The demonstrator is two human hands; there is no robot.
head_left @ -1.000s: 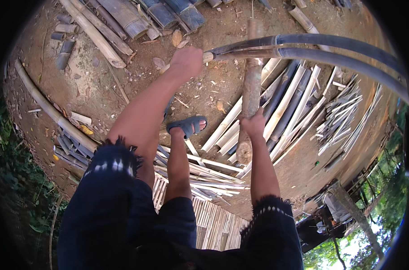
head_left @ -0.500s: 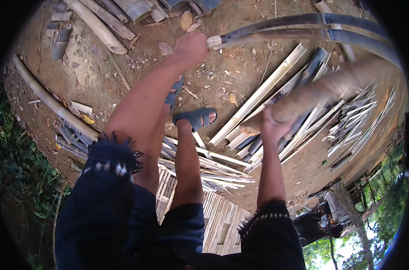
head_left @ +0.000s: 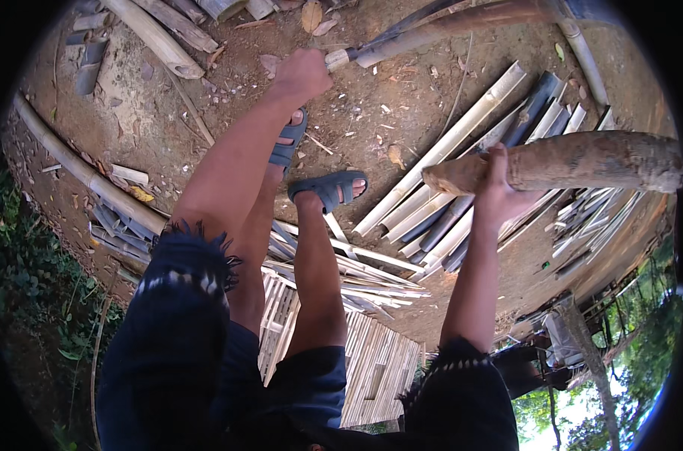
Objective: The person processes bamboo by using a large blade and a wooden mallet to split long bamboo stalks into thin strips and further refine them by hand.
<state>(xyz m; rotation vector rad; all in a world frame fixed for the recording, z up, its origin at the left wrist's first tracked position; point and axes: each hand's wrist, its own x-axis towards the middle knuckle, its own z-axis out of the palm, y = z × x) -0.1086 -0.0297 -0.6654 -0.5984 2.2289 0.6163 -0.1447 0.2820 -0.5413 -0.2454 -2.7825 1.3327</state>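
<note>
My left hand (head_left: 302,79) is closed round a pale, handle-like end (head_left: 337,59). From it, long dark and brown lengths of split bamboo (head_left: 462,31) run toward the upper right and leave the picture. Whether the pale end belongs to a blade or to the bamboo, I cannot make out. My right hand (head_left: 499,192) grips a thick, rough wooden club (head_left: 589,161) near its narrower left end. The club lies almost level, above a pile of split bamboo (head_left: 462,161), and does not touch the bamboo in my left hand.
Sandalled feet (head_left: 330,189) stand on bare earth between my arms. Thin bamboo strips (head_left: 593,225) lie to the right, and more strips (head_left: 356,282) lie by my legs near a slatted bamboo panel (head_left: 379,368). Bamboo poles (head_left: 93,177) and green plants (head_left: 26,316) are on the left.
The club, blurred and slanting up to the right before, is now nearly level. My right hand has moved up and right. My left hand and the bamboo have shifted slightly up and left.
</note>
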